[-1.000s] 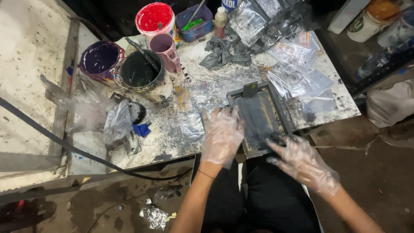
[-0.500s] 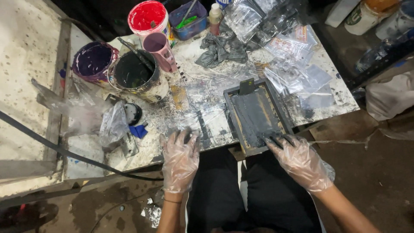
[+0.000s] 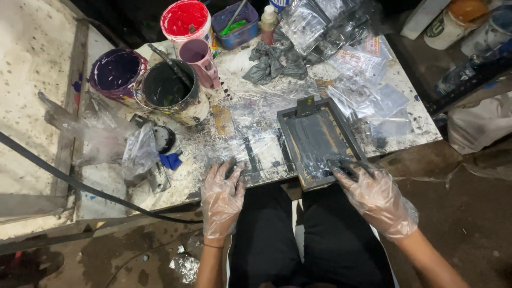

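Both my hands wear clear plastic gloves. My left hand [image 3: 222, 196] lies flat with fingers spread on the ink-smeared table edge [image 3: 213, 152], left of a small dark screen-printing frame [image 3: 319, 141]. My right hand [image 3: 373, 194] rests at the frame's near right corner, its fingers curled around a dark squeegee [image 3: 349, 164] lying on the mesh. My legs in black trousers show below the table.
Paint tubs stand at the back left: red [image 3: 185, 18], purple [image 3: 116, 70] and black [image 3: 169, 88] with a stick in it, plus a pink cup [image 3: 198, 58]. Clear plastic bags [image 3: 354, 80] and a grey rag [image 3: 273, 61] cover the back. A black cable [image 3: 80, 184] crosses at left.
My left hand has drawn back from the frame's left side to the table's near edge and settled flat there. My right hand stays at the frame's near right corner.
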